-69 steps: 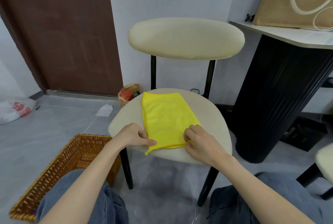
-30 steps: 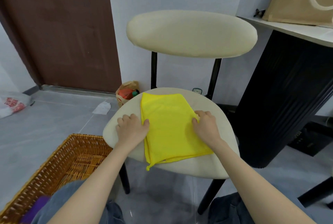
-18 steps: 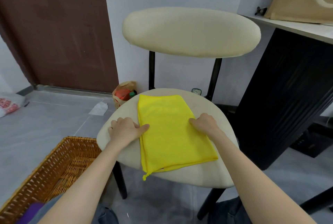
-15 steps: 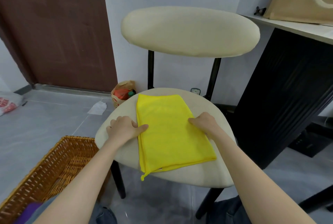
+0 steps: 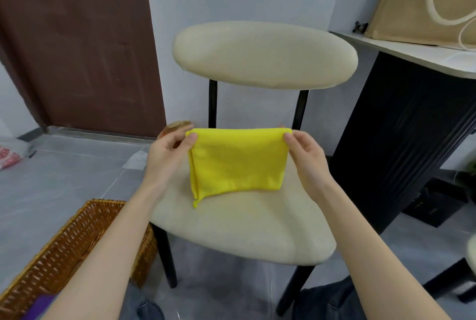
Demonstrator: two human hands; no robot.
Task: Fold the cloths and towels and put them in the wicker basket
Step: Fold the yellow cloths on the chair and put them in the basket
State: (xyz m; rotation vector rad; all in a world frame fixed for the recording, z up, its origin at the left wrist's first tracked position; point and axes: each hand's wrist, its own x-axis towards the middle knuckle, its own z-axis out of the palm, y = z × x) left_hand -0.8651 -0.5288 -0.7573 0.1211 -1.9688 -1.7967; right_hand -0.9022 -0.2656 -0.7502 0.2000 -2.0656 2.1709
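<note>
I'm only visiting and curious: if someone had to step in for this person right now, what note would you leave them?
Hands: the left hand pinches one top corner of the cloth, the right hand the other.
Things: the cloth hangs folded, held up over the chair seat. The basket stands on the floor to the left of the chair.
Done: the cloth is folded.
Left: perhaps one more fold, then put it in the basket.

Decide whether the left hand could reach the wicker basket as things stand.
Probably yes: the wicker basket sits open-topped on the floor just below the left hand, nothing between, though that hand pinches the yellow cloth.
</note>
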